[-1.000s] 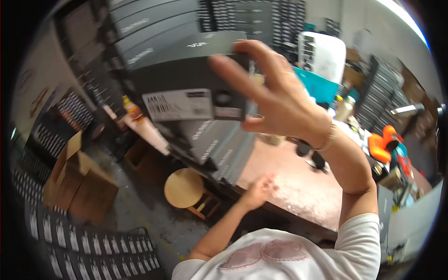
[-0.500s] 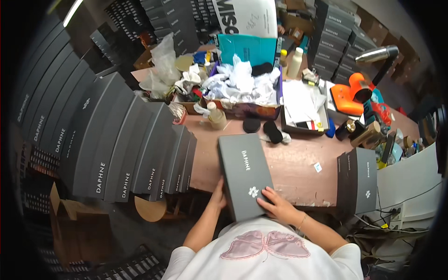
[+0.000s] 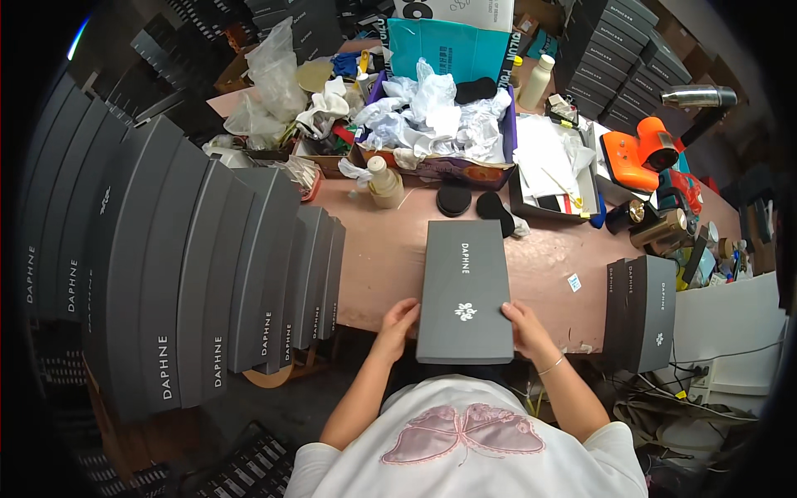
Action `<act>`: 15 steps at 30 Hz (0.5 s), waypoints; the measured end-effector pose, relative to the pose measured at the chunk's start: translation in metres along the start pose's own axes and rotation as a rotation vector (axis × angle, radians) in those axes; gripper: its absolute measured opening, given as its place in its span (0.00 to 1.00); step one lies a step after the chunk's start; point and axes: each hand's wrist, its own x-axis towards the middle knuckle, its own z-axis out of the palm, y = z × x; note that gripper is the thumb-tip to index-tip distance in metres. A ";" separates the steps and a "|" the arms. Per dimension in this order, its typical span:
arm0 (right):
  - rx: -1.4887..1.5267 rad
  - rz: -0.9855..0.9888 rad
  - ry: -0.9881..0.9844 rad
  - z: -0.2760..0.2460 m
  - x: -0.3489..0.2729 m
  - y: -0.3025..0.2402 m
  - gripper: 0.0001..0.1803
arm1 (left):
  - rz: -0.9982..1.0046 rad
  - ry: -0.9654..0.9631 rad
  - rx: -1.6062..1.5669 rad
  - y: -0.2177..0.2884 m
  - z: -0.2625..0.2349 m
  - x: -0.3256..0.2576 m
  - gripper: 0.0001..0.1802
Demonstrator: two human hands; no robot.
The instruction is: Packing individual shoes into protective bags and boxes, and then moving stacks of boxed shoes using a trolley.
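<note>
A big pink table (image 3: 372, 286) runs across the room, and its top looks worn and scuffed. The floor (image 3: 300, 405) is dark grey. On the left, a bit of a round wooden stool (image 3: 267, 378) peeks out, mostly hidden. A thin, bright strip of light (image 3: 78, 38) shines up in the top left corner. To the right stands a flat white panel (image 3: 730, 314), with black wires (image 3: 724, 358) hanging near it. Far back, it is dim, with tall piles of grey boxes (image 3: 610, 56)

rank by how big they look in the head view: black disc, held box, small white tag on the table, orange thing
1. Held box
2. Orange thing
3. Black disc
4. White tag
</note>
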 end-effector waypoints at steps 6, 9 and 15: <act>-0.475 -0.310 -0.277 0.110 0.024 0.040 0.20 | 0.111 0.058 0.024 0.084 -0.090 -0.019 0.39; -0.961 -0.775 0.097 0.080 0.093 -0.009 0.13 | 0.118 0.208 0.531 0.100 -0.095 -0.023 0.34; -1.825 -0.952 0.354 -0.001 0.224 -0.086 0.12 | 0.375 0.239 1.178 0.038 -0.092 -0.008 0.33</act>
